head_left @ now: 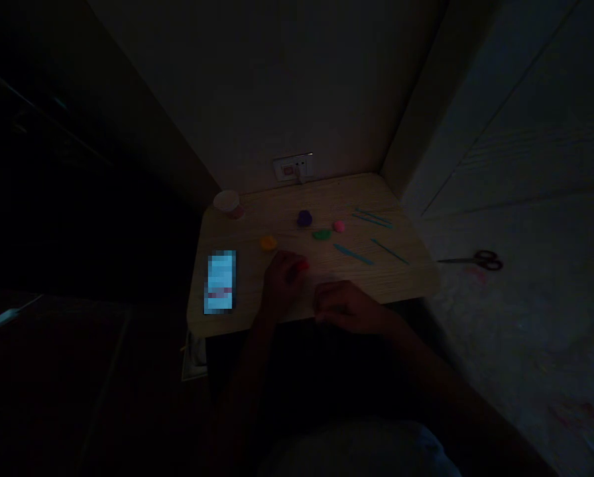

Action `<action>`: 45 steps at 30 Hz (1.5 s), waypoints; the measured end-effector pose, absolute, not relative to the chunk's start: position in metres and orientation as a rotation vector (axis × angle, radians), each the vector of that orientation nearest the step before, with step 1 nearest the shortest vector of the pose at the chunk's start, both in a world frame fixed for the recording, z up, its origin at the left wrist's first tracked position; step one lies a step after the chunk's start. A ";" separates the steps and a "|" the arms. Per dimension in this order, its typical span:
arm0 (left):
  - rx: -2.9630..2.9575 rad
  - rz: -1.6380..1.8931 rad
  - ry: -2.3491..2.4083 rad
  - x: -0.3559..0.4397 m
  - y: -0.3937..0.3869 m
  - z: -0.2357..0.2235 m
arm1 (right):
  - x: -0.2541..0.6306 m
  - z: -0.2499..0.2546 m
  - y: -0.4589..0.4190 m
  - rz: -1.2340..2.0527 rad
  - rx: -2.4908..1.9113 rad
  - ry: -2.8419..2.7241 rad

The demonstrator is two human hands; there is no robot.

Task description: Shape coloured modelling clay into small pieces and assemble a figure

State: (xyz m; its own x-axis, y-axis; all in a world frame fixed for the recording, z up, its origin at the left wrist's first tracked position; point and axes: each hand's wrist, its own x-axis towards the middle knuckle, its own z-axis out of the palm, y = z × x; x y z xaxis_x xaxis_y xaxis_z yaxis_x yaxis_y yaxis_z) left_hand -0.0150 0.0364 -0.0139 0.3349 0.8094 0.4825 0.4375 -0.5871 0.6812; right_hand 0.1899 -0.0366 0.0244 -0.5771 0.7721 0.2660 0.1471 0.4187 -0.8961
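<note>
Red lump (301, 265): at the fingertips of your left hand (283, 275), over the wooden tabletop (410, 281); read it as the centre of your dial, with 12 o'clock toward the wall (257, 99).
Left-hand grip: your fingers curl in and pinch the red lump, though the dim light blurs their outline.
Right hand (349, 305): at your 4 o'clock by the near edge, apart from the left, its fingers folded inward; you cannot tell whether anything sits inside them.
Clay-like lumps: you have an orange lump (268, 243) at 10, a purple lump (304, 218) at 12, a green lump (321, 234) at 1, and a pink lump (339, 226) just beyond the green one, between 1 and 2.
Blue sticks: a broad stick (353, 254) lies between 2 and 3, a thin stick (389, 252) farther out near 3, and a pair of sticks (374, 217) at 2.
Cup (227, 201): pale, at your 10, near the far corner.
Phone (220, 281): lit, its screen blurred, just below 9.
Socket plate (293, 167): on the wall at 12.
Scissors (486, 260): off the tabletop at 3, on a pale surface (506, 331).
</note>
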 end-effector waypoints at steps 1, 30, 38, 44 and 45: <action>2.164 1.161 1.099 -0.015 0.037 -0.014 | 0.192 0.026 -0.038 1.179 -0.765 -2.018; 2.036 1.042 1.051 -0.019 0.038 -0.018 | 0.182 -0.028 0.025 0.801 -1.033 -1.629; 2.143 1.061 1.007 -0.016 0.039 -0.016 | 0.183 -0.029 0.022 0.723 -1.107 -1.624; 2.133 1.043 1.046 -0.019 0.040 -0.019 | 0.182 -0.028 0.021 0.747 -1.136 -1.627; 2.131 1.045 1.045 -0.019 0.040 -0.019 | 0.181 -0.028 0.022 0.750 -1.143 -1.626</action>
